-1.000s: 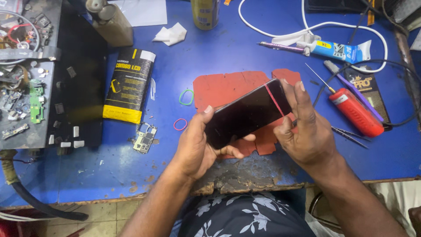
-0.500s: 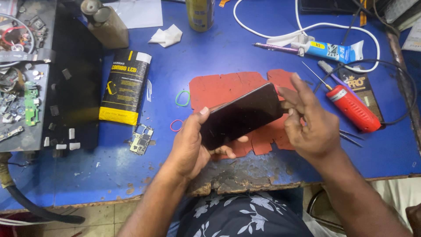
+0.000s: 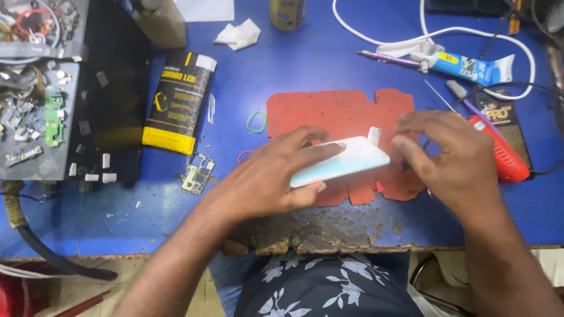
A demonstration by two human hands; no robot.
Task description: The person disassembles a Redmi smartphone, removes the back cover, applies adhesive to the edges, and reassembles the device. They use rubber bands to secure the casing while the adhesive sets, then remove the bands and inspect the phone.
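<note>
One phone [image 3: 343, 162], its pale white and light-blue back turned up, is held just above a red cut-out mat [image 3: 335, 114] near the middle of a blue table [image 3: 317, 64]. The left hand [image 3: 267, 179] wraps it from the left, fingers pressed along its far edge and thumb against its near edge, so that grip is pinching the phone. The right hand [image 3: 455, 158] is at the phone's right end with fingers curled downward; a small white tab [image 3: 373, 134] sticks up by that end, but whether the fingertips are pinching anything cannot be told (motion blurs them).

Left of the mat lie a green rubber band [image 3: 256, 121] and, nearer, a small red band [image 3: 244, 156]. A bare circuit board [image 3: 198, 174] rests further left, just beside a black and yellow package [image 3: 179, 103]. At the far left stands a dark tray [image 3: 35, 88] of loose electronic parts.

Right of the right hand is a red handled tool [image 3: 499, 152], partly hidden by it. Far right lie a blue and white tube [image 3: 470, 66] and a looping white cable [image 3: 376, 38]. A crumpled white tissue [image 3: 239, 34] sits at the far edge. The table's near edge [image 3: 317, 232] is worn to bare wood, and a dark floral shirt [image 3: 329, 287] shows below it.
</note>
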